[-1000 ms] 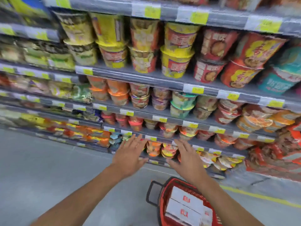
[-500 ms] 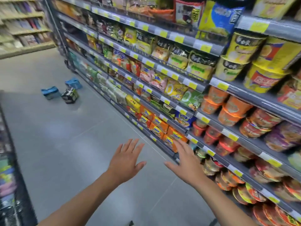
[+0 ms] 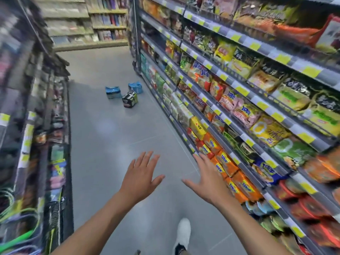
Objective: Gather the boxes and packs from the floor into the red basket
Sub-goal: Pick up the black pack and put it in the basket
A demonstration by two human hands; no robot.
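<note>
Three packs lie on the grey aisle floor far ahead: a blue pack [image 3: 113, 92] on the left, a second blue pack [image 3: 135, 87] near the right shelving, and a black-and-green pack [image 3: 130, 99] in front of them. My left hand [image 3: 140, 176] and my right hand [image 3: 207, 179] are stretched out in front of me with fingers spread, holding nothing, well short of the packs. The red basket is out of view.
Shelving [image 3: 239, 100] stocked with noodle packs and cups runs along the right. A dark rack [image 3: 36, 126] of goods lines the left. More shelves [image 3: 88, 24] close the far end. My white shoe [image 3: 184, 234] is on the floor below.
The view has swung left from the cup shelves and the red basket to look down the aisle. The basket has dropped out of view and the floor packs have come nearer. Both hands stay spread.
</note>
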